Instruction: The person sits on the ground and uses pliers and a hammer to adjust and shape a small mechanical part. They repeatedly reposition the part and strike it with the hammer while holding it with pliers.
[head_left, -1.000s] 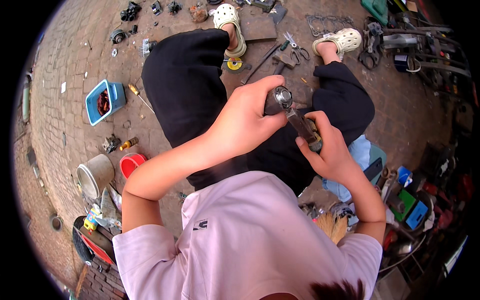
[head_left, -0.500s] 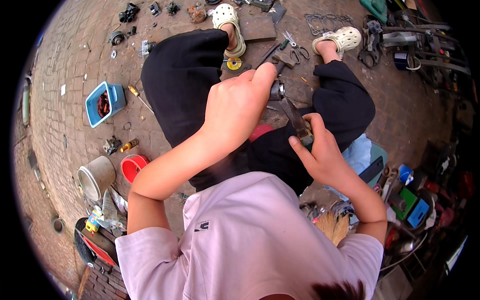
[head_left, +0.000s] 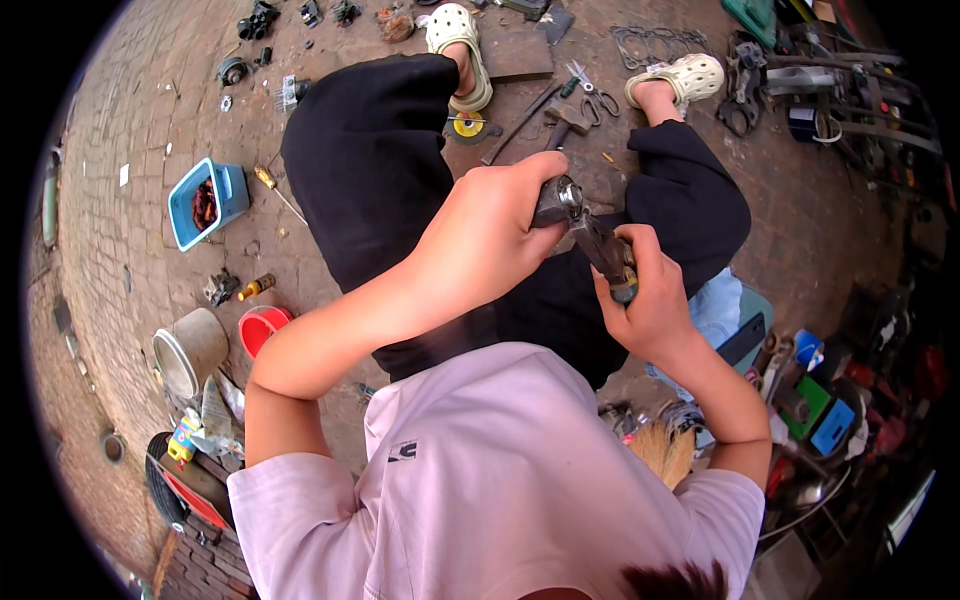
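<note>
My left hand (head_left: 470, 235) is closed around a dark cylindrical metal part (head_left: 556, 203), whose shiny round end points up and to the right. In my right hand (head_left: 652, 300) is a pair of pliers (head_left: 598, 243) with dark jaws and a greenish handle, mostly covered by my fingers. The plier jaws reach up to the lower side of the metal part, and I cannot tell whether they grip it. Both hands are above my lap, between my spread knees. Part of the cylinder is hidden in my left palm.
On the ground ahead lie a hammer (head_left: 568, 120), scissors (head_left: 602, 99) and a yellow disc (head_left: 467, 126). A blue basket (head_left: 234, 190), a screwdriver (head_left: 265, 178), a red bucket (head_left: 262, 326) and a whitish bucket (head_left: 200, 345) are at the left. Metal parts (head_left: 800, 75) crowd the far right.
My left hand has come slightly nearer and lower, and the metal part is turned so its shiny end shows more. My right hand with the pliers has shifted a little to the right.
</note>
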